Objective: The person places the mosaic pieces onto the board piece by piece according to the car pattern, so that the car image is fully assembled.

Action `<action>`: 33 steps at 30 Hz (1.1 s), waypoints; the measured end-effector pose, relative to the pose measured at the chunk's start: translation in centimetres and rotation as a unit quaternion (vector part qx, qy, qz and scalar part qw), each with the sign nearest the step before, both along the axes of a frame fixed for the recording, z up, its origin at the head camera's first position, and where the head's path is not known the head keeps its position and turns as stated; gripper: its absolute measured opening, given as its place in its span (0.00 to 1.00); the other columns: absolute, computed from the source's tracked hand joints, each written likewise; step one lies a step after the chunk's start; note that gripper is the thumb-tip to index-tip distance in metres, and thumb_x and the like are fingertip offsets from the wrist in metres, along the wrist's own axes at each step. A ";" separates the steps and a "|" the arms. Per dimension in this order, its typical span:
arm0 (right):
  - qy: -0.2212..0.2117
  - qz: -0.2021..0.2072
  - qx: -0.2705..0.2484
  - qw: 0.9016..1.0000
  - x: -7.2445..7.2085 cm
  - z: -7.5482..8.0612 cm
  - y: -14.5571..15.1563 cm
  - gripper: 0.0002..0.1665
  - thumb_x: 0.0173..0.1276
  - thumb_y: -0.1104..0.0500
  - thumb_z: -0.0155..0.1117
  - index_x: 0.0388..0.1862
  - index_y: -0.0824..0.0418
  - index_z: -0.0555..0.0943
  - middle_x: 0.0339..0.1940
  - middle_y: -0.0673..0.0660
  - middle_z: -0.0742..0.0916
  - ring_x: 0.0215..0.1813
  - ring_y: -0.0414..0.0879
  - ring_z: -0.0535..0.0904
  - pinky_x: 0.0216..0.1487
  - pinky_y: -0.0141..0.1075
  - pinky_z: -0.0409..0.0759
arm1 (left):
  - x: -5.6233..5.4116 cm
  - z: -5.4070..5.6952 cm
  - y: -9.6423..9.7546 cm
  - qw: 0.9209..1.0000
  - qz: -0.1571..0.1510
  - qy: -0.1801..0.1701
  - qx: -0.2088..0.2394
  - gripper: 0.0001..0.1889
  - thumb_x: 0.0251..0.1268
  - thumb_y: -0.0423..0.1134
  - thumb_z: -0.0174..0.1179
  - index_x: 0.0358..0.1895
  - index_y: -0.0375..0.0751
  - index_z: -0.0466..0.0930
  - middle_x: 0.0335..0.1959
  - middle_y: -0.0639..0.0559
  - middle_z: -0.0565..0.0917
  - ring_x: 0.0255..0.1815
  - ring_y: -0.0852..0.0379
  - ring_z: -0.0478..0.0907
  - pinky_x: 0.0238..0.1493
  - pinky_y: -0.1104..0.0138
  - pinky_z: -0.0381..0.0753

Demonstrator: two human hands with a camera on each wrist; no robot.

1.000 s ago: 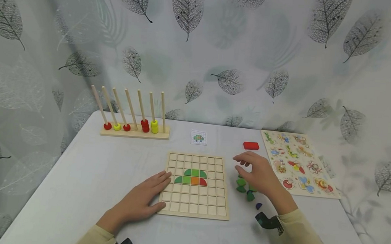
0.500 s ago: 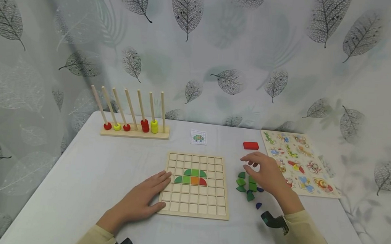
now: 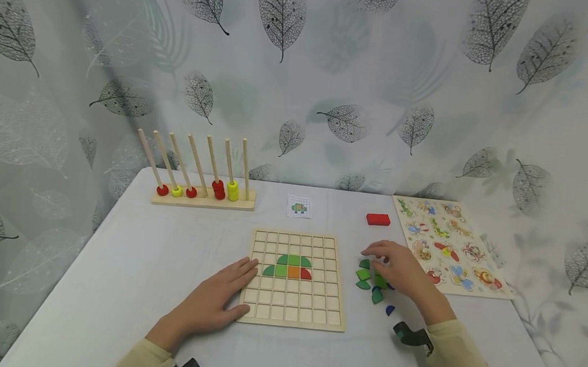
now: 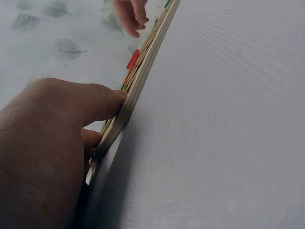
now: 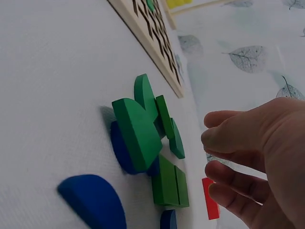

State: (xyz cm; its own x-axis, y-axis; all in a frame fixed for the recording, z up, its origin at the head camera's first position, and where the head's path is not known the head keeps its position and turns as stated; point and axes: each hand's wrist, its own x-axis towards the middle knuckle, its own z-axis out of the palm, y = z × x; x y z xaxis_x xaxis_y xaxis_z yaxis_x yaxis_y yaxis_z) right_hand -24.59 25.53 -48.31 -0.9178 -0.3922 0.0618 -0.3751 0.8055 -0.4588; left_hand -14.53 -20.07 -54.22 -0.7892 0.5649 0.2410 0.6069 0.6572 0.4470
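While the left hand (image 3: 212,301) lies flat with straight fingers on the near left edge of the wooden grid board (image 3: 291,316), holding nothing, the right hand (image 3: 401,271) hangs just over the little pile of green pieces (image 3: 367,280) beside the board. Its fingers are bent a little but loose, and the wrist view shows them apart from the pieces, so it grips nothing. A blue piece (image 3: 389,310) lies nearest, just in front of the pile. On the board only a few squares are filled: green pieces (image 3: 293,260) on top, then green, orange and a red corner (image 3: 306,274) below. Most squares are bare, so the picture looks just begun, with the loose pieces left to place. Farther back sit a small picture card (image 3: 299,207) and a red block (image 3: 377,219). An animal puzzle (image 3: 447,244) lies to the right. A bead rack (image 3: 202,198) stands far left.
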 end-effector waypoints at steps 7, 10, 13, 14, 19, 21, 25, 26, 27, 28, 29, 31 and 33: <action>-0.025 0.012 0.035 0.999 0.1 -0.9 0.0 0.17 0.72 0.68 0.70 0.55 0.53 0.94 0.59 0.59 0.88 0.65 0.62 0.82 0.67 0.62 0.80 | 0.1 0.2 0.0 1.000 0.000 0.000 -0.001 0.41 0.76 0.54 0.64 0.84 0.38 0.66 0.87 0.50 0.62 0.88 0.47 0.55 0.80 0.44 0.65; -0.024 0.012 0.045 0.999 0.2 -1.1 0.0 0.17 0.72 0.68 0.72 0.55 0.53 0.94 0.58 0.58 0.88 0.64 0.62 0.81 0.66 0.62 0.80 | 0.1 0.2 0.0 1.000 -0.001 0.001 -0.001 0.41 0.76 0.54 0.64 0.84 0.38 0.66 0.87 0.50 0.62 0.87 0.47 0.55 0.80 0.45 0.65; -0.018 0.011 0.049 0.999 0.1 -1.2 0.0 0.16 0.72 0.67 0.73 0.54 0.53 0.94 0.55 0.57 0.89 0.60 0.60 0.82 0.64 0.60 0.82 | 0.1 0.2 0.1 1.000 -0.003 0.003 -0.001 0.41 0.76 0.54 0.64 0.84 0.38 0.66 0.87 0.49 0.62 0.87 0.46 0.55 0.80 0.45 0.65; -0.017 0.007 0.050 0.999 0.1 -1.3 -0.1 0.16 0.72 0.66 0.73 0.54 0.53 0.94 0.54 0.55 0.89 0.60 0.58 0.83 0.63 0.59 0.82 | 0.1 0.2 0.1 1.000 -0.003 0.003 0.000 0.41 0.76 0.53 0.64 0.84 0.37 0.66 0.87 0.49 0.62 0.87 0.46 0.55 0.80 0.45 0.65; -0.019 -0.012 0.055 0.998 -0.2 -1.7 -0.3 0.15 0.71 0.64 0.77 0.56 0.56 0.92 0.48 0.51 0.89 0.50 0.51 0.82 0.57 0.53 0.86 | 0.0 0.2 0.0 1.000 -0.005 0.007 0.000 0.41 0.76 0.53 0.64 0.84 0.37 0.66 0.87 0.49 0.62 0.87 0.47 0.55 0.80 0.45 0.65; -0.021 -0.024 0.056 0.998 -0.3 -1.8 -0.4 0.16 0.71 0.63 0.78 0.56 0.57 0.92 0.46 0.51 0.88 0.47 0.49 0.81 0.54 0.51 0.86 | 0.0 0.2 0.0 1.000 -0.005 0.007 0.000 0.41 0.76 0.53 0.64 0.84 0.37 0.66 0.87 0.49 0.63 0.87 0.47 0.55 0.80 0.45 0.65; -0.025 -0.040 0.057 0.997 -0.4 -1.9 -0.6 0.18 0.71 0.61 0.79 0.59 0.59 0.91 0.44 0.51 0.87 0.44 0.48 0.80 0.52 0.49 0.86 | 0.0 0.2 0.0 1.000 -0.004 0.004 -0.001 0.41 0.76 0.53 0.64 0.84 0.37 0.66 0.87 0.49 0.63 0.88 0.47 0.55 0.80 0.45 0.65; -0.025 -0.041 0.057 0.997 -0.4 -1.9 -0.6 0.19 0.71 0.61 0.79 0.59 0.59 0.91 0.45 0.51 0.88 0.44 0.48 0.80 0.52 0.49 0.87 | 0.0 0.2 0.0 1.000 -0.004 0.003 -0.001 0.41 0.76 0.53 0.64 0.84 0.37 0.66 0.87 0.49 0.62 0.88 0.47 0.55 0.80 0.45 0.65; -0.025 -0.041 0.057 0.997 -0.4 -2.0 -0.6 0.19 0.71 0.61 0.79 0.59 0.60 0.90 0.45 0.52 0.88 0.44 0.48 0.81 0.53 0.49 0.87 | 0.0 0.2 0.0 1.000 -0.004 0.003 -0.001 0.41 0.76 0.54 0.64 0.84 0.37 0.66 0.87 0.49 0.62 0.88 0.47 0.55 0.80 0.45 0.65; -0.024 -0.041 0.059 0.997 -0.5 -2.0 -0.6 0.19 0.71 0.60 0.79 0.60 0.60 0.90 0.46 0.53 0.88 0.45 0.49 0.81 0.54 0.50 0.87 | 0.0 0.2 0.0 1.000 -0.003 0.002 -0.002 0.41 0.76 0.54 0.64 0.84 0.37 0.66 0.87 0.49 0.62 0.88 0.47 0.55 0.80 0.45 0.65; -0.024 -0.041 0.059 0.997 -0.5 -2.1 -0.6 0.19 0.71 0.60 0.79 0.60 0.61 0.91 0.47 0.53 0.88 0.45 0.49 0.81 0.54 0.50 0.87 | 0.0 0.2 0.0 1.000 -0.003 0.001 -0.002 0.41 0.75 0.54 0.64 0.84 0.38 0.66 0.87 0.49 0.62 0.88 0.47 0.55 0.80 0.45 0.65; -0.022 -0.039 0.059 0.997 -0.6 -2.2 -0.6 0.19 0.71 0.60 0.79 0.59 0.62 0.91 0.48 0.54 0.89 0.46 0.49 0.81 0.55 0.51 0.87 | 0.0 0.2 0.0 1.000 -0.002 0.000 -0.002 0.41 0.75 0.54 0.64 0.84 0.38 0.66 0.87 0.50 0.62 0.88 0.48 0.55 0.80 0.45 0.65; -0.020 -0.038 0.057 0.997 -0.6 -2.2 -0.6 0.18 0.71 0.60 0.79 0.58 0.62 0.91 0.49 0.55 0.89 0.46 0.50 0.81 0.56 0.52 0.86 | 0.0 0.2 0.0 1.000 -0.001 -0.001 -0.002 0.41 0.75 0.54 0.64 0.84 0.38 0.66 0.87 0.50 0.62 0.88 0.48 0.55 0.80 0.45 0.65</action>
